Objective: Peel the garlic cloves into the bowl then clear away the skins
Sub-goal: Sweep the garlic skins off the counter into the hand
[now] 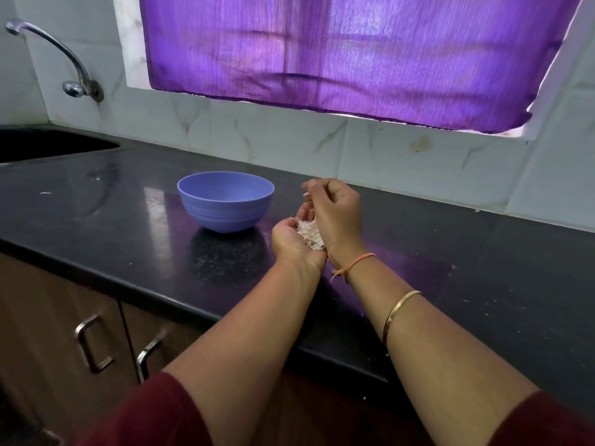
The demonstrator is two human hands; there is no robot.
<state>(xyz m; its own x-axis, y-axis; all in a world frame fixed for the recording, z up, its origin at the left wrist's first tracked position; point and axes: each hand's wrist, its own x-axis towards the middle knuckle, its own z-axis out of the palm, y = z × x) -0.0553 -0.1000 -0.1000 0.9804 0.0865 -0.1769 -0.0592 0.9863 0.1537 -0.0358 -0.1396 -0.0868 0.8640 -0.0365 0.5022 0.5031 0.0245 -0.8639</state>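
Count: 1 blue bowl (225, 201), 2 hands (left hand (291, 243), right hand (335, 214)), 1 heap of garlic skins (309, 235), pieces uncountable. 1 desk (128, 204), 1 tap (54, 56), 1 sink (48, 144), 1 curtain (354, 53), 2 cabinet handles (91, 342), 1 bangle (397, 312), 1 wrist thread (357, 263).

Maroon sleeves (154, 413); R wrist: orange thread (360, 261), gold bangle (401, 309).

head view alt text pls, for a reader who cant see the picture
A person's left hand cups a pile of garlic skins over a black counter while the right hand pinches more bits just above it. A blue bowl stands on the counter left of the hands; a sink, a tap and a purple curtain lie farther back.
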